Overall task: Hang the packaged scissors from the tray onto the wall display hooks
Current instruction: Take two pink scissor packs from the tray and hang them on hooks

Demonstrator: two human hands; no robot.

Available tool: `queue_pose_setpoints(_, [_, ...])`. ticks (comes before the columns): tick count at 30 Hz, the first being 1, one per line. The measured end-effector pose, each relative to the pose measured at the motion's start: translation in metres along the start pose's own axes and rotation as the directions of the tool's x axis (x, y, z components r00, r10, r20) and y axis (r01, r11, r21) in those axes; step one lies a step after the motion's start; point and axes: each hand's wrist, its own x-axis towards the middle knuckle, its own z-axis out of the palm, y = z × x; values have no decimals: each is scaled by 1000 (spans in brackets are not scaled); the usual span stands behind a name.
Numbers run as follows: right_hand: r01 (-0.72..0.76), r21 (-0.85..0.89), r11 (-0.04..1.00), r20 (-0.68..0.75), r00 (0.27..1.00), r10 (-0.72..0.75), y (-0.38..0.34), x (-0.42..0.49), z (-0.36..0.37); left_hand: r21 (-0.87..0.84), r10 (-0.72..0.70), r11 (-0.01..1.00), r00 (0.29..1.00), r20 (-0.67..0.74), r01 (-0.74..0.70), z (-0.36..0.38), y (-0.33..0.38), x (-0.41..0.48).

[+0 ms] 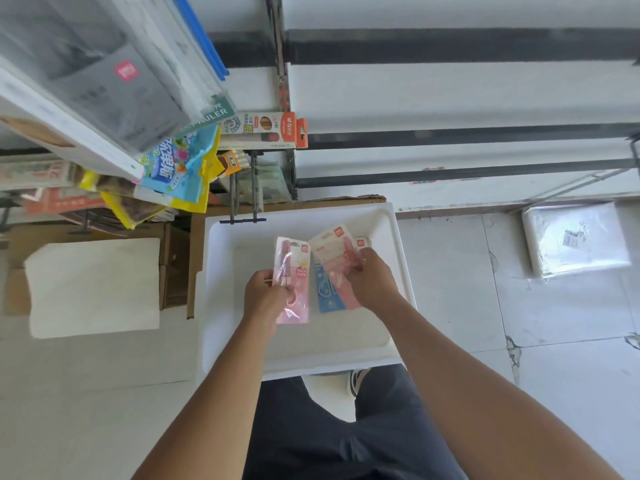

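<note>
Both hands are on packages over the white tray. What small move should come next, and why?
Probably lift the pink scissors package toward the black hooks: the left hand already grips it, while the right hand only rests on the packages lying in the tray.

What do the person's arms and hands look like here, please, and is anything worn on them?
Both forearms are bare up to the frame edge, with no sleeves in view. The left hand and the right hand wear no gloves, and no watch, bracelet or ring shows. Below the arms, dark trousers are visible.
</note>
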Motion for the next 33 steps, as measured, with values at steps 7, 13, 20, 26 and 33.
queue_pose_setpoints(7, [19, 353, 935, -41, 999, -5, -33, -48, -27, -131, 129, 984, 991, 42, -122, -50, 23, -47])
queue_pose_setpoints(13, [125, 480, 868, -114, 990, -79, -69, -96, -59, -203, 196, 965, 969, 149, -164, -83, 33, -85])
queue_pose_setpoints(20, [251, 591, 767, -192, 967, -169, -84, -149, -94, -282, 336, 919, 921, 198, -275, -99, 53, -138])
queue_pose_setpoints(26, [387, 610, 691, -219, 921, -322, -91, -180, -142, -358, 559, 791, 824, 91, -497, -88, 92, -201])
queue_pose_setpoints(33, [554, 642, 530, -236, 800, -551, -98, -230, -219, -475, 722, 574, 686, -90, -667, -65, 132, -288])
